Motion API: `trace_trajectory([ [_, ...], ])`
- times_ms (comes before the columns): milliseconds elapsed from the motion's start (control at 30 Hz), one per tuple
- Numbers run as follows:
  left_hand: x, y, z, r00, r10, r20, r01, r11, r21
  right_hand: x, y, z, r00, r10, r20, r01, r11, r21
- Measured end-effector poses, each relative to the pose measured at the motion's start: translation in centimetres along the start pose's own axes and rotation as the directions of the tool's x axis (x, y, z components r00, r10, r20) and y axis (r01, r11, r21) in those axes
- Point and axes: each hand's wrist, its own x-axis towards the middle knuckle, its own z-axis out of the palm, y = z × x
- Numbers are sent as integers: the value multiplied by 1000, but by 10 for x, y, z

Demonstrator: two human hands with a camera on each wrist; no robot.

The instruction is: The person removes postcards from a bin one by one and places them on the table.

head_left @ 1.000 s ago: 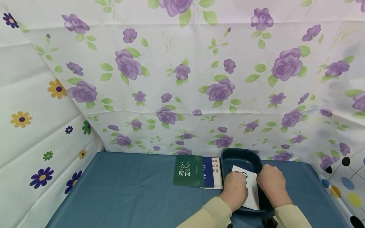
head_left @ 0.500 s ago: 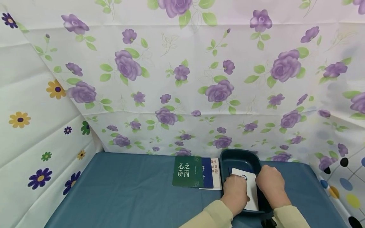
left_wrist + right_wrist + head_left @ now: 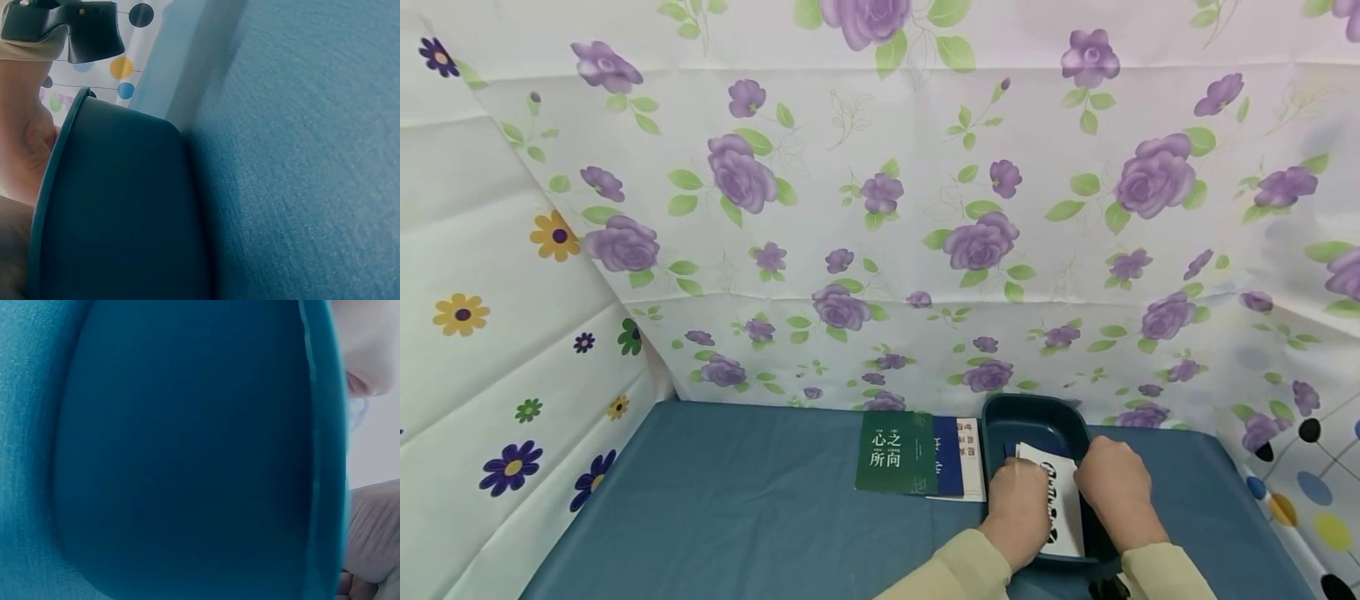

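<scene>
A white booklet with bold black markings lies inside a deep teal plastic basin in the head view. My left hand grips the booklet at its left side, fingers curled with knuckles up. Over the basin's right side, my right hand is curled too, right at the booklet's right edge; its fingertips are hidden, so I cannot tell what they hold. A dark blue corner peeks out beside the booklet's top. Both wrist views mostly show the outer wall of the basin.
Left of the basin, a green booklet, a navy booklet and a cream booklet overlap on the blue-covered table. A flowered cloth rises behind the table. Patterned cloths stand at both sides.
Bold black markings now show down the white booklet, where its face was mostly plain before. The dark blue corner shows more. Both hands stay nearly in place.
</scene>
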Motion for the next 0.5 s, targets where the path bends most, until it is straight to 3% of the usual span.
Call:
trace_trajectory([
  [133, 0, -1, -2, 999, -34, 14, 35, 999, -34, -2, -1, -2, 1000, -6, -7, 6, 1000, 1],
  [267, -2, -4, -4, 999, -36, -7, 35, 989, -141, -1, -1, -1, 1000, -12, -16, 12, 1000, 0],
  [500, -5, -11, -7, 998, -42, -43, 23, 929, -370, 1, 1, 0, 1000, -16, -18, 16, 1000, -4],
])
